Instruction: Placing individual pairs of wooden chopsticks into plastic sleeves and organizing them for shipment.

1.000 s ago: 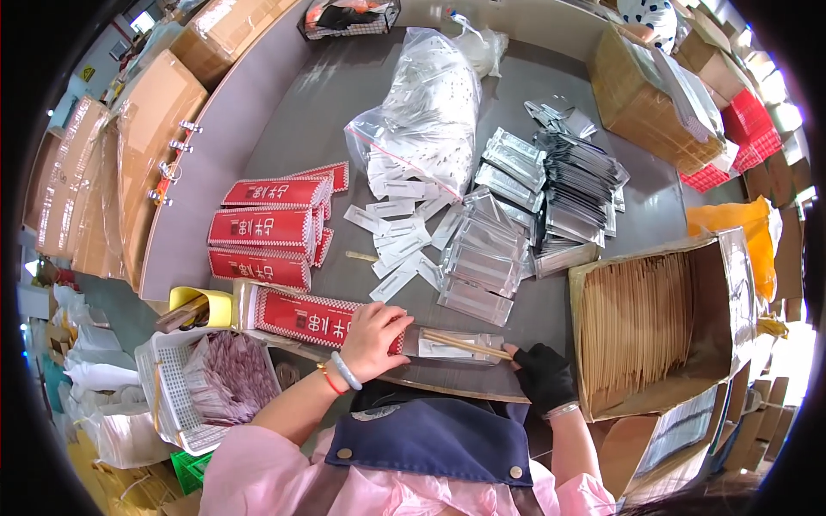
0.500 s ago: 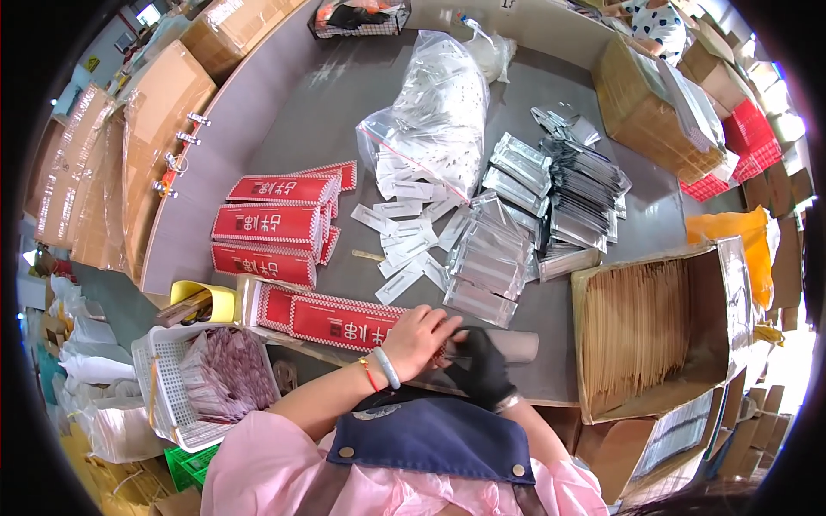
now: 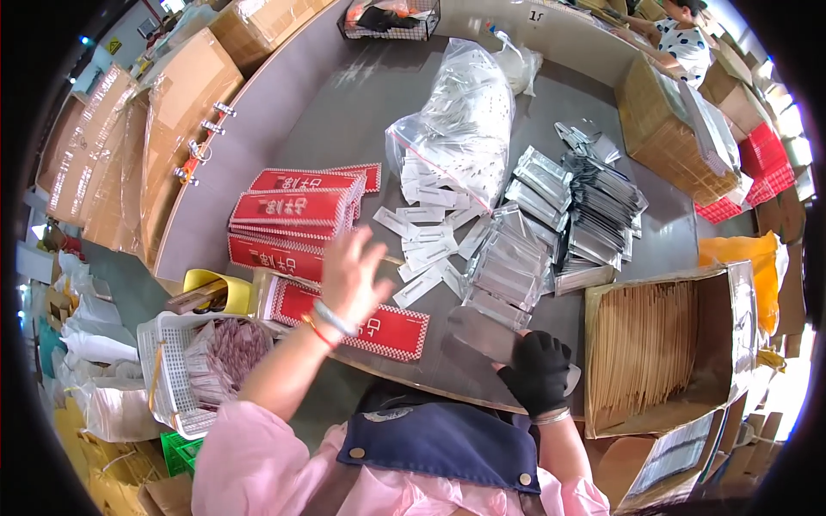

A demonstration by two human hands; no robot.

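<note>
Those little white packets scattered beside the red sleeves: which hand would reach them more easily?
Probably the left hand. It hovers open, holding nothing, right beside the white packets, above the red sleeve. The gloved right hand is nearer the table's front edge, its fingers closed on a clear pouch.

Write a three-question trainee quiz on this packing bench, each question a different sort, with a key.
1. True or false: the right hand wears a black glove.
2. The left hand is raised over: A) red paper sleeves B) orange bag C) wire basket
3. Fill in: the clear pouch is held by the ___ hand.

Key: 1 true; 2 A; 3 right.
</note>
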